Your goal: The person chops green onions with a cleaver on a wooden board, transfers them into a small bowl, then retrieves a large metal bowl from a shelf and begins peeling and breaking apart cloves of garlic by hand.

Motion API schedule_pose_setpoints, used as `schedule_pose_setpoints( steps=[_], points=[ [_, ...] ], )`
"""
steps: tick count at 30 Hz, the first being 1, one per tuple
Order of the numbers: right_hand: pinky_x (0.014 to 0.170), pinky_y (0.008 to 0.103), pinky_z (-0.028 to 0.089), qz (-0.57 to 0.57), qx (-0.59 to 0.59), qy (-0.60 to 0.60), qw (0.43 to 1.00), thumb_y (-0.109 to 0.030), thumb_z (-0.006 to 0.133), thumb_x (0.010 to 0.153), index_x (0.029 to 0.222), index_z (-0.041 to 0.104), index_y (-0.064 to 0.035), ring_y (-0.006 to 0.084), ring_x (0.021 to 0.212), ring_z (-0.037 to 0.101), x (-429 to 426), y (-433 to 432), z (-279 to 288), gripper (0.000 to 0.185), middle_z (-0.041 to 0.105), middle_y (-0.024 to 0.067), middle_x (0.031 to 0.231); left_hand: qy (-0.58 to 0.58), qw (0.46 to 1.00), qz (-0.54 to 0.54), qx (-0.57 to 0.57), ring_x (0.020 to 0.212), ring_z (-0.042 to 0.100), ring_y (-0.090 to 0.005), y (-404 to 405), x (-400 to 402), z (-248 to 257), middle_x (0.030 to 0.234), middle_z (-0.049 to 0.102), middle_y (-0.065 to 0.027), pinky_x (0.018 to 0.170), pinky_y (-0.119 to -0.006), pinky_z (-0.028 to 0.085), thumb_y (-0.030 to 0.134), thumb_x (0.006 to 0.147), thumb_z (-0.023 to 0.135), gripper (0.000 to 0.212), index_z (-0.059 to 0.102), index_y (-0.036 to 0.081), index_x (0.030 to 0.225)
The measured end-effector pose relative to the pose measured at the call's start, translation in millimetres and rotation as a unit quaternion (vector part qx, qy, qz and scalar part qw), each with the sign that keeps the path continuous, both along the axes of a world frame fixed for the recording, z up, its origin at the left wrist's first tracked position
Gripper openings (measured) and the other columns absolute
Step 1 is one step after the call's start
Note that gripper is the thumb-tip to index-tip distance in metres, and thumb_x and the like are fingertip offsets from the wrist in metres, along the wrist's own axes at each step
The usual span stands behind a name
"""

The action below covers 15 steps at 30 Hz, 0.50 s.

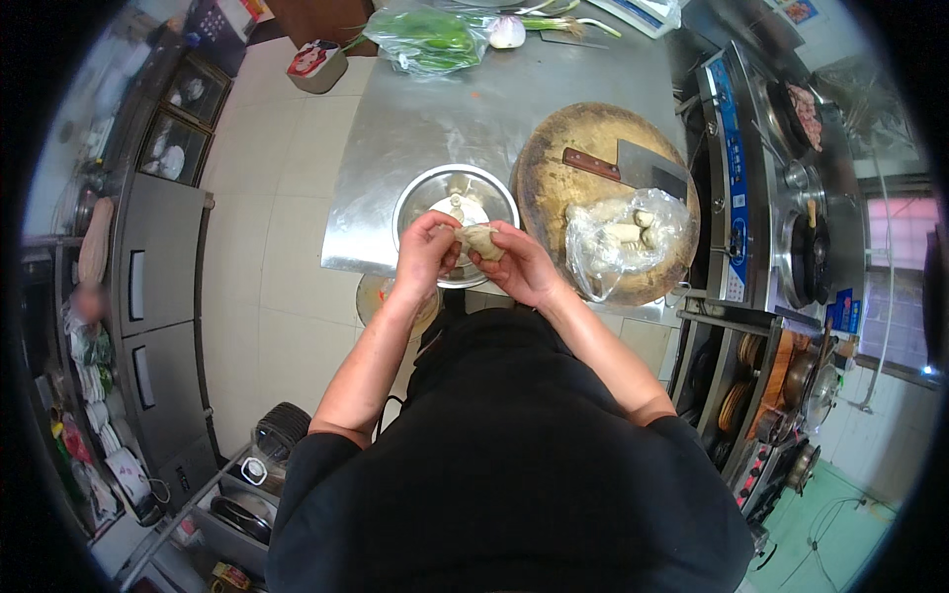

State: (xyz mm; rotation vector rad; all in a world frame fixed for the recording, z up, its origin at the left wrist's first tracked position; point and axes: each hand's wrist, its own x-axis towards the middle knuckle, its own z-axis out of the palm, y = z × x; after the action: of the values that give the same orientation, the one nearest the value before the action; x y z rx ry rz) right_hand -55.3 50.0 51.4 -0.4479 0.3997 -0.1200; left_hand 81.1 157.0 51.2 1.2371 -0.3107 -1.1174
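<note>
Both my hands are over a stainless steel bowl [404, 194] at the table's near edge. My right hand [528, 268] holds a pale, cream-coloured piece of food [482, 242], possibly mushroom. At its left end, the fingertips of my left hand [426, 252] pinch the same piece. Inside the bowl lie some small pale bits [454, 207], partly hidden by my hands. Just right of the bowl, a round wooden chopping block [552, 141] carries a clear plastic bag [589, 259] with several similar pale pieces. A cleaver [643, 164] with a brown wooden handle lies flat behind the bag.
Bagged green vegetables [437, 37] and a whitish-purple bulb [507, 32] lie at the far end of the steel table [437, 111]. A stove [749, 185] with pans stands on the right. Below the table's near edge, a basin [371, 300] sits at left. Steel cabinets [159, 259] line the left.
</note>
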Motion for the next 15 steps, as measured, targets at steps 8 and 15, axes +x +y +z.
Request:
schedule_pose_setpoints(
  steps=[8,15],
  points=[
    [0.041,0.0171,0.027,0.071,-0.087,0.070,0.991,-0.019,0.047,0.087,0.109,0.051,-0.0036,0.0056,0.049,0.036,-3,-6,-3,0.027,0.054,0.0093,0.079,0.096,0.987,0.067,-0.111,0.043,0.036,-0.0082,1,17,-3,0.057,0.046,-0.0038,0.037,-0.020,0.025,0.004,0.086,0.044,0.010,0.053,0.002,0.090],
    [0.050,0.0195,0.035,0.008,-0.267,0.146,0.952,-0.014,0.047,0.088,0.118,0.050,-0.0020,0.0069,0.058,0.043,-11,-13,-17,0.032,0.055,0.0050,0.081,-0.113,0.989,0.062,-0.077,0.050,0.046,-0.0099,7,52,14,0.066,0.054,-0.0077,0.042,-0.019,0.035,0.010,0.089,0.048,0.012,0.055,0.002,0.094]
  ],
)
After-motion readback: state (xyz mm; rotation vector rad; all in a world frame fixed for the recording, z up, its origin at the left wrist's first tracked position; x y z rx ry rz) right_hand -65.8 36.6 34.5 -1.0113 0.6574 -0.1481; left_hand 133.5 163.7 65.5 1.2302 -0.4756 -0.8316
